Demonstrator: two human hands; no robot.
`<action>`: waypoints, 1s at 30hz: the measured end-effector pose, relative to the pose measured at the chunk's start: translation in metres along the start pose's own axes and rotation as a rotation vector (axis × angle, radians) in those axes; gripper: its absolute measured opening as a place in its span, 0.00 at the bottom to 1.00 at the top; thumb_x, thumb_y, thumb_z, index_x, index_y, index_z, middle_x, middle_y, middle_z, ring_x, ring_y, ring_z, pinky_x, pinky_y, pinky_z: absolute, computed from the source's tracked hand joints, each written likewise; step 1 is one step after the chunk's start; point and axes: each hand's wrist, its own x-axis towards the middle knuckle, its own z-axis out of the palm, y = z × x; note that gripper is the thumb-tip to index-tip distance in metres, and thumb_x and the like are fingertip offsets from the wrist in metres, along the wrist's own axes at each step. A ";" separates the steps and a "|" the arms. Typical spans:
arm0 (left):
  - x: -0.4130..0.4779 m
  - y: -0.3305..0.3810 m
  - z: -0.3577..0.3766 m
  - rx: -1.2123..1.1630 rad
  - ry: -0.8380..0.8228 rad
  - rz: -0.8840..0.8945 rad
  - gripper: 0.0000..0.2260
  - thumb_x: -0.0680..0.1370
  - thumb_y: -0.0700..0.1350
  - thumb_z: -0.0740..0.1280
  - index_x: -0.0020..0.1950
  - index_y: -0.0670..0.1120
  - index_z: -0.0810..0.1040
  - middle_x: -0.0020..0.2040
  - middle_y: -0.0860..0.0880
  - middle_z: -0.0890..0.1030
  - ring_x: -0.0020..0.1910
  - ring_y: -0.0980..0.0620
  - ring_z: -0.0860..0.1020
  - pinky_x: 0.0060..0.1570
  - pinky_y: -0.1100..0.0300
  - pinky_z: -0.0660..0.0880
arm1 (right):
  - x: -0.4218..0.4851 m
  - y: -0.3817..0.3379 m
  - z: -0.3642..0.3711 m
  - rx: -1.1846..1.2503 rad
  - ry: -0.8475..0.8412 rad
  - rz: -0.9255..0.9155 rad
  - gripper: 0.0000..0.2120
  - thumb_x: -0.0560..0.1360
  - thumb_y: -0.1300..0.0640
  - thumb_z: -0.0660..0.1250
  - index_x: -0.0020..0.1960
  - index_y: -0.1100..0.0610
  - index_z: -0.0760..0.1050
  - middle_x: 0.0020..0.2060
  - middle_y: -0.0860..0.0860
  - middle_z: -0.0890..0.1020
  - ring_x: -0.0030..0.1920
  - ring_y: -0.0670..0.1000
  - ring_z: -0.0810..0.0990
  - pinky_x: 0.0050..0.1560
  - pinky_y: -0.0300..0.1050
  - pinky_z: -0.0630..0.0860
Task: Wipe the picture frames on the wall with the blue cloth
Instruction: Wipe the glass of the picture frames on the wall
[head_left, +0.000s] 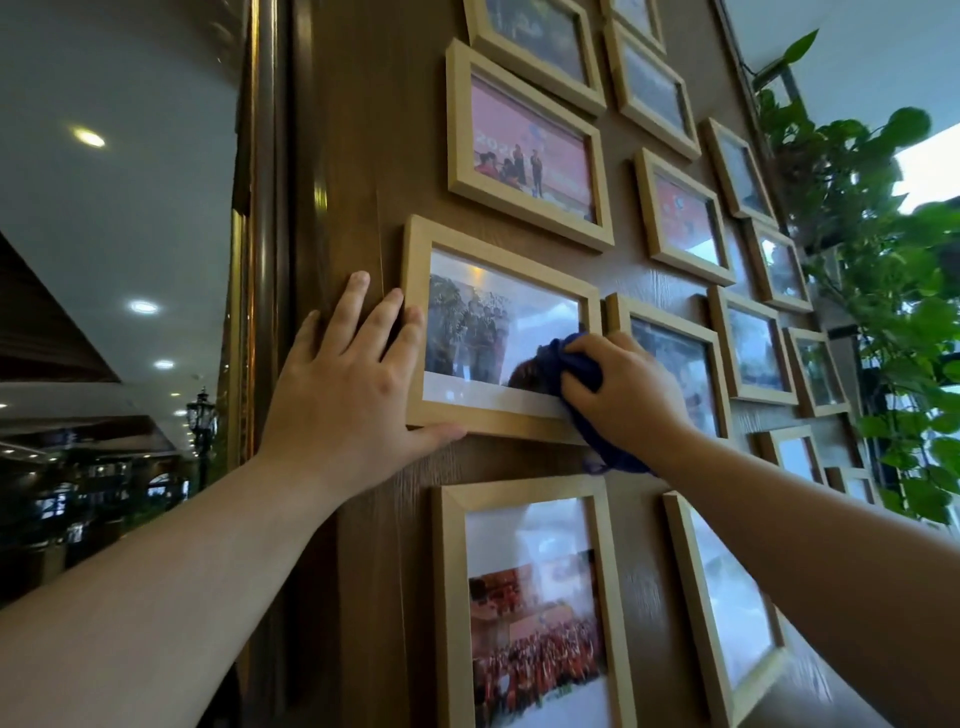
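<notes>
The dark brown wood-grain wall panel (519, 457) fills the centre of the picture and carries a close grid of light wooden picture frames running from upper centre to lower right. A green leafy climbing plant (857, 260) occupies the right edge. The frame under work is the light wooden landscape picture frame with a glazed group photograph (498, 291), at centre; its long axis runs left to right and sits slightly askew in this wide-angle view. The left hand (343, 379) lies flat and spread at the frame's left side, fingers over the left rail and thumb under the lower rail, bracing it without gripping anything. The right hand (628, 389) is closed around the bunched dark blue cloth (582, 364) and presses it on the glass at the frame's lower right corner, with a tail of cloth hanging below the lower rail. From the cloth, the unwiped-looking stretch of glass lies to the left and upward, along the frame's long axis, towards the bracing hand. In my judgement the right hand is the nearer and only working hand, and the coming stroke calls for travel leftward across the glass. The tall light wooden portrait frame with a red crowd photograph (524, 597) hangs directly below, apart from both hands.
</notes>
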 end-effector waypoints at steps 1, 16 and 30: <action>0.000 0.000 0.000 0.003 0.001 0.000 0.46 0.68 0.76 0.50 0.74 0.44 0.61 0.76 0.41 0.65 0.77 0.40 0.52 0.68 0.34 0.63 | -0.003 -0.007 0.000 0.036 -0.025 -0.028 0.15 0.75 0.45 0.62 0.61 0.46 0.69 0.50 0.47 0.72 0.44 0.47 0.72 0.38 0.39 0.65; 0.000 0.003 -0.003 0.014 -0.011 -0.003 0.47 0.68 0.76 0.50 0.74 0.42 0.62 0.75 0.40 0.65 0.77 0.40 0.53 0.67 0.34 0.64 | 0.002 -0.052 -0.015 0.104 -0.225 -0.297 0.15 0.74 0.45 0.63 0.59 0.45 0.74 0.48 0.47 0.70 0.43 0.48 0.71 0.39 0.40 0.67; -0.003 0.007 -0.008 0.042 -0.073 -0.011 0.46 0.69 0.74 0.49 0.75 0.41 0.57 0.77 0.38 0.60 0.77 0.38 0.51 0.71 0.33 0.56 | -0.034 0.009 -0.019 -0.095 -0.094 -0.064 0.15 0.76 0.43 0.59 0.60 0.47 0.71 0.50 0.49 0.73 0.42 0.49 0.74 0.39 0.45 0.73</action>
